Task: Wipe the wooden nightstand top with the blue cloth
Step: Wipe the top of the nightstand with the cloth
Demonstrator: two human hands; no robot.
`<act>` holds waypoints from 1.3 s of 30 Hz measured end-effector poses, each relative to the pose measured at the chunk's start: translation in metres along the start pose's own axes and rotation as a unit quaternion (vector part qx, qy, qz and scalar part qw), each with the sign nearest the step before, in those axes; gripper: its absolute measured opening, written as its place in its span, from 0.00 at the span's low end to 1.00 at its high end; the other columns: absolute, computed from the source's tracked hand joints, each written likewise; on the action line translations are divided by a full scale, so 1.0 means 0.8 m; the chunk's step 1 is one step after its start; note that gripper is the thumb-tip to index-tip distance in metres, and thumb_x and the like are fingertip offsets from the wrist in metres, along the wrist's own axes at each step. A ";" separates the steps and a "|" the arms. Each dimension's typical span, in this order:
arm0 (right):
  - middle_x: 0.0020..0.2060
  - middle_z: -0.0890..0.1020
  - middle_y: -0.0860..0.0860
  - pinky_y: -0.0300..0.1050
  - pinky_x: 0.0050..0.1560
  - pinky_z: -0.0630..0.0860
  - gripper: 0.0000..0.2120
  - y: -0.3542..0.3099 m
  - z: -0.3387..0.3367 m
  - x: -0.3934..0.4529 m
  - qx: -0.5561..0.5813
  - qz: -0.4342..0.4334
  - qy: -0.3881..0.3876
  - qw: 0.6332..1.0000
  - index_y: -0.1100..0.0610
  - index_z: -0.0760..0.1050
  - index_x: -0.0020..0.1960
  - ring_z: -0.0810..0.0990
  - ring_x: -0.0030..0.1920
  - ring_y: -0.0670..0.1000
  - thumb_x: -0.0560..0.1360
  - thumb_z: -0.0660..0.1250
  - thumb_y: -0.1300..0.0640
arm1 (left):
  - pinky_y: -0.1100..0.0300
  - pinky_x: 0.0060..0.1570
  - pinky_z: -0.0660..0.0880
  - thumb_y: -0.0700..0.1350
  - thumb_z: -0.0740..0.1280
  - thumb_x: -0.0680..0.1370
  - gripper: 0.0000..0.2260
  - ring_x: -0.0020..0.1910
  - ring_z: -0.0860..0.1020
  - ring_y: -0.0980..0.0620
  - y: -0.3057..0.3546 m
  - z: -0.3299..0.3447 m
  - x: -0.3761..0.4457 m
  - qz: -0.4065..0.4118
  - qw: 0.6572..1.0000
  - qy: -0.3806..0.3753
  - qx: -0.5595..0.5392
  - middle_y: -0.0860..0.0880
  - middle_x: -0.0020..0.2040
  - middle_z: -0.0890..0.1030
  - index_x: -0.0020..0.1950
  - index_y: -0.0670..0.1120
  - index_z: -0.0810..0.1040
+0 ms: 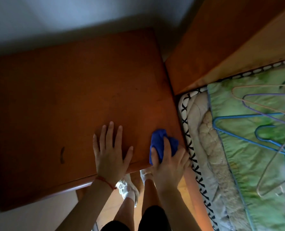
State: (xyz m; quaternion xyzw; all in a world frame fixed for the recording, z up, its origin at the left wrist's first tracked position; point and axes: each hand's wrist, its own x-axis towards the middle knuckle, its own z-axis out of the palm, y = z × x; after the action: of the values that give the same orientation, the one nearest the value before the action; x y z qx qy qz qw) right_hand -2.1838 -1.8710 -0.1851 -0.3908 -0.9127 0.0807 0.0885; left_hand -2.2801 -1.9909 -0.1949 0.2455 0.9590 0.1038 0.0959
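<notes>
**Desk:** What sits at the left of the view?

**Photographer:** The wooden nightstand top [75, 90], seen from above, fills the left and centre. A small dark curved mark [62, 155] shows near its front edge, at about 8 o'clock from the middle of the wood.

**Desk:** And the hands?

**Photographer:** The left hand [109, 154] lies flat on the wood near the front edge, fingers straight and spread, holding nothing. A red string [105, 180] circles that wrist. At 3 o'clock from it, the right hand [168, 164] has its grip clamped on the blue cloth [161, 142], thumb on one side and fingers curled over the other.

**Desk:** Where is the cloth relative to that grip?

**Photographer:** It bunches out at 12 o'clock from the knuckles, pressed on the nightstand's front right corner, with a fold trailing down past the thumb to the front edge.

**Desk:** Further right?

**Photographer:** The bed [196, 130] stands just beside the nightstand, with a green cover [241, 147]. Wire hangers [261, 117], blue, purple and pink, lie tangled on it. Below the hands, bare legs and a white shoe [126, 187] stand on the floor.
</notes>
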 end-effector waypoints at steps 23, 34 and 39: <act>0.47 0.76 0.61 0.53 0.45 0.73 0.21 -0.058 0.026 0.134 -0.006 0.023 0.027 0.999 0.57 0.74 0.60 0.73 0.46 0.60 0.75 0.57 0.44 | 0.39 0.68 0.53 0.58 0.56 0.76 0.26 0.70 0.61 0.40 -0.029 -0.018 0.095 0.124 0.992 0.019 0.008 0.40 0.70 0.67 0.70 0.45 0.68; 0.47 0.77 0.62 0.50 0.41 0.73 0.20 -0.116 0.048 0.212 -0.009 0.032 0.041 0.999 0.59 0.75 0.58 0.76 0.43 0.59 0.77 0.56 0.46 | 0.41 0.69 0.51 0.60 0.49 0.79 0.25 0.71 0.61 0.42 -0.029 -0.022 0.095 0.108 0.994 -0.002 -0.020 0.43 0.71 0.66 0.69 0.47 0.66; 0.47 0.77 0.62 0.52 0.42 0.75 0.21 -0.096 0.031 0.171 -0.006 0.014 -0.008 1.000 0.60 0.74 0.59 0.76 0.44 0.60 0.76 0.56 0.46 | 0.41 0.68 0.54 0.59 0.52 0.79 0.24 0.70 0.63 0.43 -0.030 -0.024 0.099 0.114 0.992 0.030 -0.044 0.43 0.70 0.68 0.68 0.47 0.70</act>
State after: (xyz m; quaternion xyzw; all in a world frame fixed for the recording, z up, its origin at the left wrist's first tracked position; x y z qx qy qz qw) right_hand -2.3354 -1.8258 -0.1790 -0.4031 -0.9084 0.0792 0.0781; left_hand -2.3641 -1.9758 -0.1927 0.3451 0.9219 0.1636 0.0655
